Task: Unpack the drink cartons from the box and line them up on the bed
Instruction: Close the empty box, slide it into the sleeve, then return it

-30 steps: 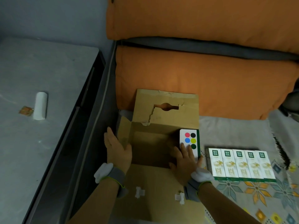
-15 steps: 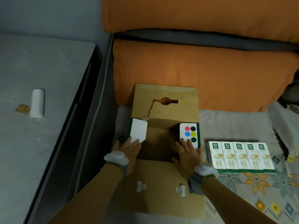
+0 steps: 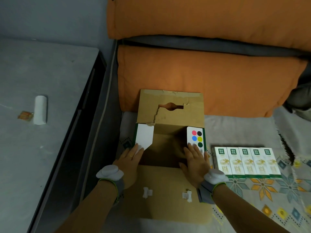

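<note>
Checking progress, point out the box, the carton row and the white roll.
box (image 3: pixel 185 118), head view, torn back flap.
carton row (image 3: pixel 246 161), head view, middle carton's front.
white roll (image 3: pixel 40 110), head view, its middle.

Open brown box (image 3: pixel 170 118) and five drink cartons (image 3: pixel 246 161) on the bed (image 3: pixel 244 128)
The box is set on the bed with its top open; the back flap (image 3: pixel 188 100) is stood up and is torn by its handle hole; the front flap (image 3: pixel 166 179) is laid flat toward the camera, with two small white clips stuck on it; the left side flap (image 3: pixel 143 136) is white; the right side flap (image 3: pixel 196 137) is marked with five coloured dots; the white and green cartons are lined up just right of the box, side by side and touching.
</note>
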{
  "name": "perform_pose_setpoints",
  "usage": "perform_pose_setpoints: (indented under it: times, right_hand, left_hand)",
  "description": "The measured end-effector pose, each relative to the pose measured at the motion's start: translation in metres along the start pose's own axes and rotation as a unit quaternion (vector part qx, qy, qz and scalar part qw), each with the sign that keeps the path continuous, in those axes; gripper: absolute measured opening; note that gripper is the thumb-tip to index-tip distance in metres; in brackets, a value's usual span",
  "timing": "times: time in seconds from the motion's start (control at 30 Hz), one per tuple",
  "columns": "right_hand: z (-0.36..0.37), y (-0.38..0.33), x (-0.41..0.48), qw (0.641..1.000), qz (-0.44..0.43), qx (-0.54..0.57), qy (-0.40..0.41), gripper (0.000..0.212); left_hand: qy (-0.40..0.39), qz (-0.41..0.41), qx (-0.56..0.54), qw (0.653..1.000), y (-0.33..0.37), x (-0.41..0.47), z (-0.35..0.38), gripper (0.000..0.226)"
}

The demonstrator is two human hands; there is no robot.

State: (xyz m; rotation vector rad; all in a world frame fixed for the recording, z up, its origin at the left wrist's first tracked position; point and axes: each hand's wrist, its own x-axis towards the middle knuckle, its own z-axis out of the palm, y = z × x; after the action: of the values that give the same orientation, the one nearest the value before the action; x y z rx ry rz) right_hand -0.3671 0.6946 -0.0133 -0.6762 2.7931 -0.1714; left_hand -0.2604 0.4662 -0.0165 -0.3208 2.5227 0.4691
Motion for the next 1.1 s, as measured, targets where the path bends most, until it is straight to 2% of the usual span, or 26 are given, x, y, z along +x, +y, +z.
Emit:
perform_pose_setpoints:
  times: [0.1, 0.2, 0.27, 0.4, 0.47, 0.67, 0.87, 1.1]
  right_hand:
    - [-0.013, -0.008, -0.007, 0.999, -0.024, -0.017, 0.04, 0.064]
    - [-0.016, -0.006, -0.02, 0.993, -0.1, -0.051, 0.048, 0.071]
    - [-0.015, -0.004, -0.035, 0.985, -0.155, -0.075, 0.01, 0.077]
    - [-0.011, -0.011, -0.06, 0.963, -0.212, -0.108, -0.124, 0.09]
    - [-0.004, -0.012, -0.068, 0.951, -0.252, -0.082, -0.159, 0.1]
    - [0.008, -0.016, -0.072, 0.928, -0.281, -0.075, -0.232, 0.115]
    - [0.014, -0.019, -0.077, 0.929, -0.282, -0.079, -0.225, 0.122]
    - [0.016, -0.02, -0.073, 0.931, -0.27, -0.097, -0.224, 0.12]
  left_hand:
    - [-0.004, -0.004, 0.001, 1.0, 0.0, -0.007, 0.001, 0.07]
    - [0.008, 0.011, -0.013, 1.0, 0.003, -0.01, -0.003, 0.071]
    - [0.012, 0.025, -0.026, 0.999, 0.009, -0.012, -0.007, 0.07]
    - [0.009, 0.037, -0.032, 0.999, 0.02, -0.011, -0.009, 0.07]
    - [0.002, 0.038, -0.032, 0.999, 0.023, -0.01, -0.009, 0.071]
    - [-0.01, 0.028, -0.041, 0.999, 0.025, -0.007, -0.009, 0.076]
    - [-0.013, 0.037, -0.047, 0.998, 0.032, -0.013, -0.011, 0.072]
    - [-0.035, 0.04, -0.033, 0.998, 0.038, -0.016, -0.009, 0.076]
